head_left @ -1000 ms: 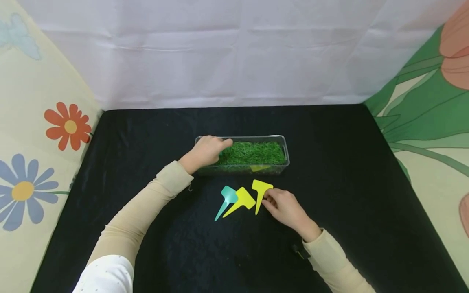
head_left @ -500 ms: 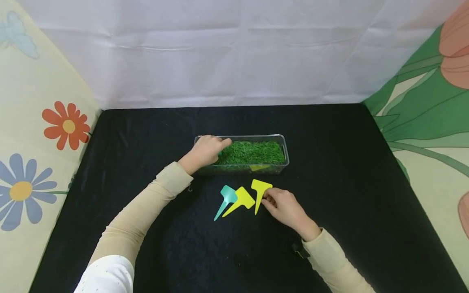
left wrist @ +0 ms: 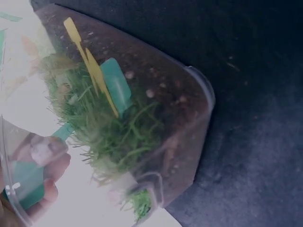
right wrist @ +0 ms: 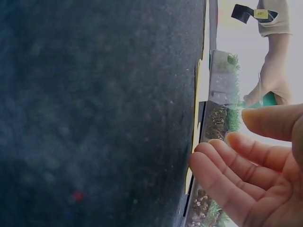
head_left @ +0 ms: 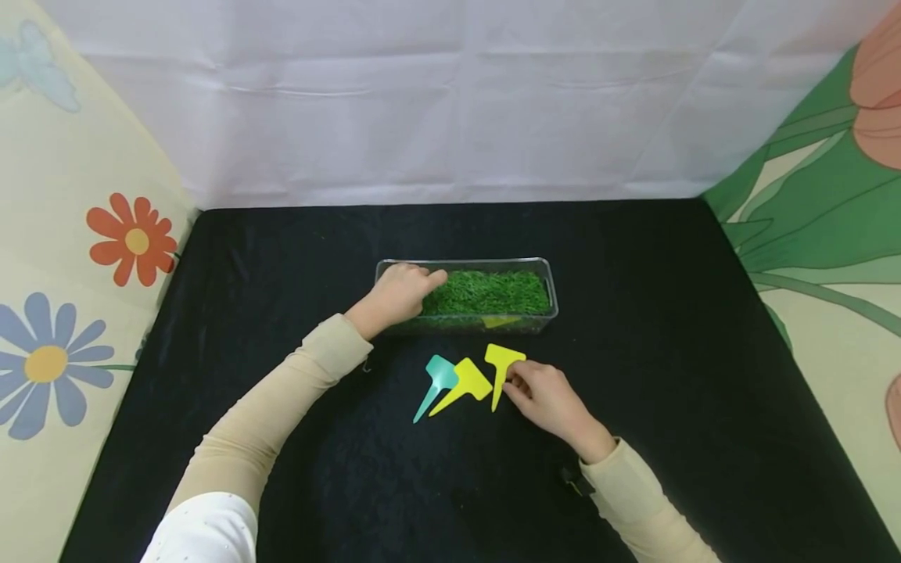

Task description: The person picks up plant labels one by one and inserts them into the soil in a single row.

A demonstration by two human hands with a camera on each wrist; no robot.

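Our right hand (head_left: 545,397) touches the yellow tag (head_left: 501,367) lying flat on the surface (head_left: 669,352), grip relaxed. The tag seems thin, light and stiff; we judge its edge is best pinched.

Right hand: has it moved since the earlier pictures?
No. In the head view the right hand rests in the same spot, fingertips at the right-hand yellow plant tag, just in front of the clear grass-filled planter box.
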